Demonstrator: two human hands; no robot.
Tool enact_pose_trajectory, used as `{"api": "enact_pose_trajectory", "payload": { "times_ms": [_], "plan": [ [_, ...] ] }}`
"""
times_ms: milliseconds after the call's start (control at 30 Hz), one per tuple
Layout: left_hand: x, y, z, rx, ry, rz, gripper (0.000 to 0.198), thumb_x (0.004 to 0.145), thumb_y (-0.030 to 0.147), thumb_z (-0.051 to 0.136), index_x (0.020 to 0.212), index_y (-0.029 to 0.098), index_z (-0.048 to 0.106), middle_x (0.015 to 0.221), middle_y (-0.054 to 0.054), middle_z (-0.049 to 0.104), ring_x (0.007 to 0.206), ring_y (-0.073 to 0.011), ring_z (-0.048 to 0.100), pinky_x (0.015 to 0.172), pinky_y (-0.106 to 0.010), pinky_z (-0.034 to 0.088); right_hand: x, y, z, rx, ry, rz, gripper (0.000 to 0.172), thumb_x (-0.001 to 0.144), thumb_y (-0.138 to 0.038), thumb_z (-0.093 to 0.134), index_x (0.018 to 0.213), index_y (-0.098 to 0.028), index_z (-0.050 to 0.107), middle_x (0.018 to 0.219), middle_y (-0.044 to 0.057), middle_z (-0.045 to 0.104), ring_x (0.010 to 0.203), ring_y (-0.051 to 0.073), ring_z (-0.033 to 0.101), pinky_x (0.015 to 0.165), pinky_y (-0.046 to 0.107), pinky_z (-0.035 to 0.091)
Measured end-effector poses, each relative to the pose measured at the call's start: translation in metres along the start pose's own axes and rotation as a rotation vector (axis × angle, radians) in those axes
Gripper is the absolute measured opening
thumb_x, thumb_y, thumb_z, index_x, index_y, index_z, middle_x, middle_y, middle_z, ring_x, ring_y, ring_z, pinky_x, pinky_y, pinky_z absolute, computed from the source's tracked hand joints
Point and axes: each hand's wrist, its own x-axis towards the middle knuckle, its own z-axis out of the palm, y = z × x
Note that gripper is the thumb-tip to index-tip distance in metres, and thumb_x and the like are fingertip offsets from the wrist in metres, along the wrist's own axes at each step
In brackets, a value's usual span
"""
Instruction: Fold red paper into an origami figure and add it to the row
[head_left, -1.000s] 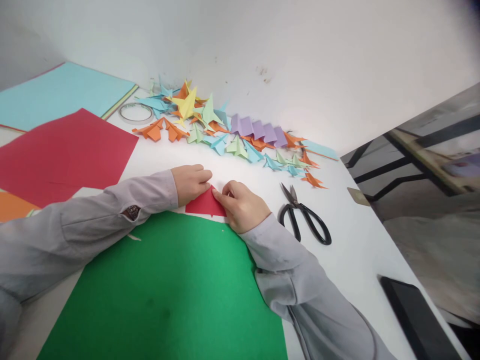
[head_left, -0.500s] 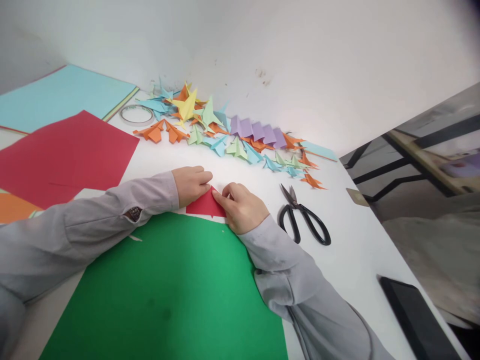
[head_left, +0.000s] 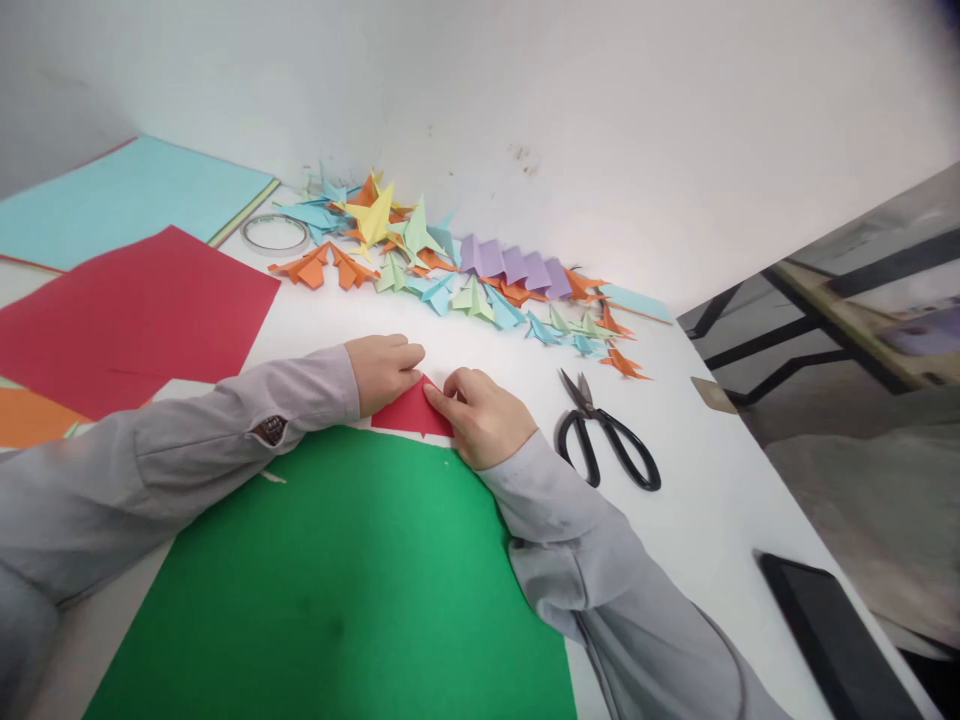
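Observation:
A small piece of folded red paper (head_left: pixel 411 412) lies on the white table, just beyond the far edge of a large green sheet (head_left: pixel 337 580). My left hand (head_left: pixel 384 370) has its fingers closed on the paper's left and upper side. From the right, my right hand (head_left: pixel 487 415) pinches the same paper near its top point, thumb lying on the surface. Parts of the paper are hidden beneath the fingers of both hands. Black-handled scissors (head_left: pixel 592 430) rest to the right of my right hand, blades slightly apart.
Folded paper shapes (head_left: pixel 450 270) in several colours line the wall. A tape roll (head_left: pixel 276 233), large red sheets (head_left: pixel 150 310), an orange sheet (head_left: pixel 34 418) and a blue paper stack (head_left: pixel 142 200) lie left. A black phone-like device (head_left: pixel 832 630) lies near the right edge.
Both hands stay on the red paper with almost no movement. The view has shifted very slightly.

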Motion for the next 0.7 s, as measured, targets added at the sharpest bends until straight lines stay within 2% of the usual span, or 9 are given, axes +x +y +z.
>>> {"api": "enact_pose_trajectory", "payload": {
  "times_ms": [267, 500, 700],
  "plan": [
    [-0.0004, 0.0004, -0.0003, -0.003, 0.003, -0.009, 0.035, 0.089, 0.02, 0.033, 0.079, 0.012, 0.065, 0.078, -0.007, 0.056, 0.071, -0.0151, 0.048, 0.064, -0.029, 0.034, 0.0002, -0.0016, -0.0011, -0.048, -0.001, -0.005, 0.029, 0.087, -0.019, 0.035, 0.097, -0.018, 0.062, 0.08, 0.008, 0.054, 0.07, 0.018, 0.044, 0.057, 0.029, 0.035],
    [-0.0013, 0.001, -0.0003, 0.007, 0.047, -0.001, 0.035, 0.09, 0.025, 0.032, 0.088, 0.014, 0.065, 0.078, -0.007, 0.055, 0.07, -0.0159, 0.047, 0.063, -0.029, 0.032, 0.0, -0.003, -0.0018, -0.068, 0.015, -0.009, 0.03, 0.088, -0.02, 0.035, 0.101, -0.016, 0.062, 0.08, 0.009, 0.055, 0.069, 0.018, 0.045, 0.056, 0.029, 0.033],
    [0.001, 0.0007, -0.0019, -0.004, -0.032, -0.024, 0.036, 0.09, 0.025, 0.031, 0.089, 0.015, 0.065, 0.081, -0.006, 0.055, 0.07, -0.0149, 0.047, 0.062, -0.029, 0.031, -0.0016, -0.0028, -0.0006, -0.042, 0.047, 0.002, 0.031, 0.088, -0.02, 0.035, 0.101, -0.016, 0.063, 0.08, 0.009, 0.055, 0.069, 0.018, 0.044, 0.057, 0.029, 0.035]
  ]
}}
